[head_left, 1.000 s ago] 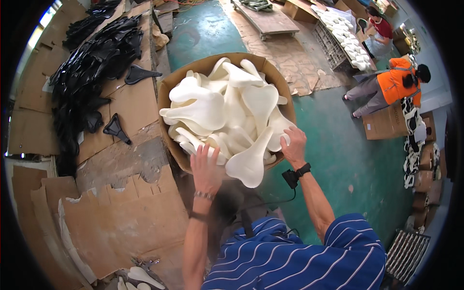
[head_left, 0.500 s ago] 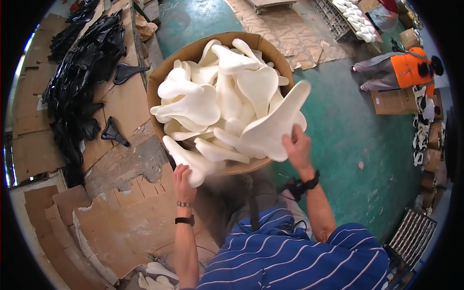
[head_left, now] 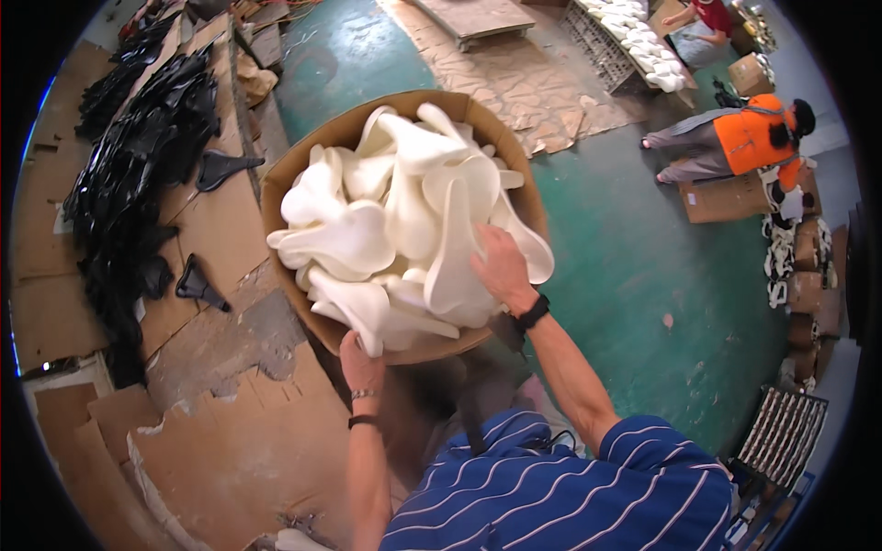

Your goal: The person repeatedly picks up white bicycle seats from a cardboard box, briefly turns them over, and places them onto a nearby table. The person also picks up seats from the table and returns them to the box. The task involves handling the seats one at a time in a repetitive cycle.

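Note:
A round-sided cardboard box [head_left: 287, 174] in front of me is heaped with white bicycle saddle pads [head_left: 351, 241]. My left hand [head_left: 362, 365] is closed on the wide end of one white saddle pad [head_left: 354, 308] at the near left rim. My right hand [head_left: 505, 264] grips another white saddle pad [head_left: 452, 262] by its side edge. That pad stands tilted over the heap, narrow end up, and hides part of the pads behind it. The right fingertips are partly hidden at its edge.
Black saddle covers [head_left: 138, 174] lie piled on a cardboard-covered bench at left, with single black saddles [head_left: 200, 285] beside them. Torn cardboard [head_left: 220, 450] lies at lower left. A person in an orange vest [head_left: 749, 142] bends at right. A flat trolley [head_left: 473, 18] stands beyond the box.
My right hand has moved left over the box, and its saddle pad has turned more upright. My left hand's pad sits lower against the heap. The whole view has shifted slightly.

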Demonstrator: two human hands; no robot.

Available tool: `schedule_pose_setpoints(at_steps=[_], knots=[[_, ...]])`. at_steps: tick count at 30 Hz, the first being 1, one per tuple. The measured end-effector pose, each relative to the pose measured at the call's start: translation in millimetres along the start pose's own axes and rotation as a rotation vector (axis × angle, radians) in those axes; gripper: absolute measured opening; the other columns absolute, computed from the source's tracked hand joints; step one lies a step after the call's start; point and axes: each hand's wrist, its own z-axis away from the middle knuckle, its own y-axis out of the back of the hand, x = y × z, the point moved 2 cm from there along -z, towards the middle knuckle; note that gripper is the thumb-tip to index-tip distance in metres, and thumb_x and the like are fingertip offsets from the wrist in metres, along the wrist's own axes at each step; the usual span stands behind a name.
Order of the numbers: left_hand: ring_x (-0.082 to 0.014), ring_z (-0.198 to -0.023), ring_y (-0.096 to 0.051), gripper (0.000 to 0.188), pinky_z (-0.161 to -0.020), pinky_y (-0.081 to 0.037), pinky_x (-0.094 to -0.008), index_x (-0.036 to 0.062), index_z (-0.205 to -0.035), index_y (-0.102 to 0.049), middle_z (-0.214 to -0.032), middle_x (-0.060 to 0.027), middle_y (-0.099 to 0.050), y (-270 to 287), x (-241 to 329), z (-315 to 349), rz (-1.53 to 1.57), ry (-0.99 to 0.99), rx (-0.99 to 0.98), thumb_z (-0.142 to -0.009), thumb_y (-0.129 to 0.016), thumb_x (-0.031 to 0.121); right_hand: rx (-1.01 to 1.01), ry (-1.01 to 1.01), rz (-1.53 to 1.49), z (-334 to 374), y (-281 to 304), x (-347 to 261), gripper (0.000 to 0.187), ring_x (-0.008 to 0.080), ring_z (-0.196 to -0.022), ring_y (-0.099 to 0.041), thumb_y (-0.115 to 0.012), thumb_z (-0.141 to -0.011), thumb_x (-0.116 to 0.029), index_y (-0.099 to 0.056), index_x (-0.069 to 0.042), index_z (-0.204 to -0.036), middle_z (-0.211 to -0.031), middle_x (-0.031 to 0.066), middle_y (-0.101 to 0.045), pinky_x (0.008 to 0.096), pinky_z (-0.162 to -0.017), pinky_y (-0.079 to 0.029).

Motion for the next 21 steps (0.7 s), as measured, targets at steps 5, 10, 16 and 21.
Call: schedule_pose_setpoints(at_steps=[5, 10, 16, 21], knots=[[-0.0382, -0.141, -0.042, 0.067, -0.123, -0.026, -0.0548, 0.005, -0.138, -0.051, -0.136, -0.0182, -0.057, 13.5, 20.8, 9.8, -0.216, -0.218, -0.074, -0.08, -0.081, 0.022, 0.362, -0.139, 0.174, 16.2, 85.9, 61.0, 0.049, 0.0397, -0.112, -0.063, -0.074, -0.085, -0.024, -0.063, -0.002, -0.128, -0.122, 0.0211, -0.065, 0.0486, -0.096, -0.051], [-0.0372, -0.144, -0.04, 0.062, -0.127, -0.015, -0.0566, 0.0033, -0.137, -0.057, -0.142, -0.0184, -0.056, -4.8, -4.9, 29.6, -0.305, -0.157, -0.158, -0.086, -0.075, 0.034, 0.024, -0.306, 0.25, 47.8, 67.4, 90.1, 0.04, 0.0383, -0.101, -0.066, -0.075, -0.085, -0.019, -0.068, -0.01, -0.124, -0.112, 0.0146, -0.066, 0.0495, -0.082, -0.055], [-0.0378, -0.142, -0.04, 0.057, -0.128, -0.011, -0.0567, 0.0069, -0.131, -0.064, -0.14, -0.0171, -0.06, -4.0, -6.4, 26.0, -0.27, -0.204, -0.155, -0.088, -0.07, 0.044, 0.249, -0.138, 0.312, 17.0, 102.2, 50.2, 0.029, 0.0373, -0.092, -0.069, -0.072, -0.085, -0.014, -0.073, -0.006, -0.113, -0.104, 0.0134, -0.071, 0.0477, -0.075, -0.056], [-0.0413, -0.14, -0.042, 0.056, -0.125, -0.019, -0.0573, 0.0045, -0.128, -0.066, -0.132, -0.019, -0.064, 3.6, -0.6, 35.2, -0.347, -0.186, -0.029, -0.088, -0.072, 0.043, 0.296, -0.304, 0.136, 36.3, 145.7, 66.5, 0.025, 0.0295, -0.081, -0.072, -0.069, -0.09, -0.015, -0.073, -0.001, -0.11, -0.095, 0.013, -0.074, 0.0429, -0.074, -0.057]])
